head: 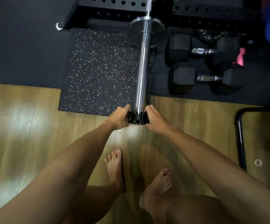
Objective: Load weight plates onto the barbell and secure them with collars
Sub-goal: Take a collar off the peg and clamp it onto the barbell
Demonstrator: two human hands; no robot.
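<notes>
Collar: black, ring-shaped, seated on the very tip of the barbell sleeve, at the end nearest me. My left hand grips its left side and my right hand grips its right side, fingers of both curled over the front edge; both hands are closed on it. Whether its clamp is locked I cannot tell, as the fingers cover it.

Barbell sleeve: chrome, bare along its whole visible length, running away from me over the floor to its flange. No plate sits on it.

Speckled mat: black rubber with white flecks, lying under the sleeve and to its left, its near edge meeting the wooden floor.

Rack frame: black steel with rows of round holes, beyond the flange at the top of the view.

Dumbbells, two: black hex heads with chrome handles, lying side by side on the dark floor covering right of the sleeve, the far one and the near one, well apart from my hands.

Weight plate: black with pale lettering, probably lying flat behind the dumbbells; mostly hidden.

Pink item: small, beside the far dumbbell, too blurred to name.

Black tube frame: at the right edge, standing on the wooden floor.

My bare feet: left foot and right foot, on the wooden floor below the hands.
</notes>
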